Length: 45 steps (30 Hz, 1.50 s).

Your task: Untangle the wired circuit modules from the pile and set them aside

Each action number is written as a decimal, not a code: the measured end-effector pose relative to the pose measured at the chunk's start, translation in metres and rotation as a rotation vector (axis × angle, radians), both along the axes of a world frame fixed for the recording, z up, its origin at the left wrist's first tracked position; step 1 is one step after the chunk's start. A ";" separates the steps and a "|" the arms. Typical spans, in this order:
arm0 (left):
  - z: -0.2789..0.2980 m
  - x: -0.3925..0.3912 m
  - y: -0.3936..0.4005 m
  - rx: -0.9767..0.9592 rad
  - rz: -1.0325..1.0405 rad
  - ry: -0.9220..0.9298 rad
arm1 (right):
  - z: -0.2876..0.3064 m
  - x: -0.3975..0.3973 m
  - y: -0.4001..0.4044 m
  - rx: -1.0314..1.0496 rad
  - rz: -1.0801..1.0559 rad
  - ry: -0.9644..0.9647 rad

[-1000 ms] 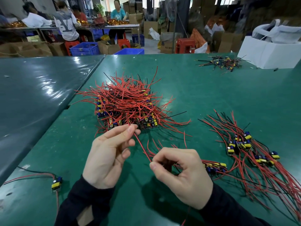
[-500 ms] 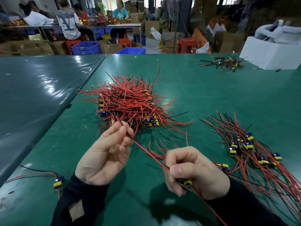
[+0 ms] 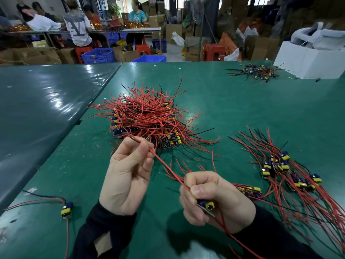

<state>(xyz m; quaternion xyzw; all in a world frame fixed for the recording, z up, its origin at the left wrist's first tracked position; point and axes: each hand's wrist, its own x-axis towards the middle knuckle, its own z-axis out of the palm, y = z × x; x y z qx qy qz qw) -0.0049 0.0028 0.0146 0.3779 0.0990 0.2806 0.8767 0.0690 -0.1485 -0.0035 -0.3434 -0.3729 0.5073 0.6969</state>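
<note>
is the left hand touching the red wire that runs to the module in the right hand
Touching. The head view shows the left hand pinching the red wire between thumb and fingers; it stretches down to the module gripped in the right hand.

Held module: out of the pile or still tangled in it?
Out: module sits in right hand, clear of pile; left hand pinches its red wire.

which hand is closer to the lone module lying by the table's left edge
Left. The left hand is just right of the lone module; the right hand is farther right, beyond the left hand.
</note>
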 end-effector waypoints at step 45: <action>-0.007 0.004 0.011 -0.047 0.090 0.100 | -0.005 -0.002 0.004 -0.257 -0.333 -0.449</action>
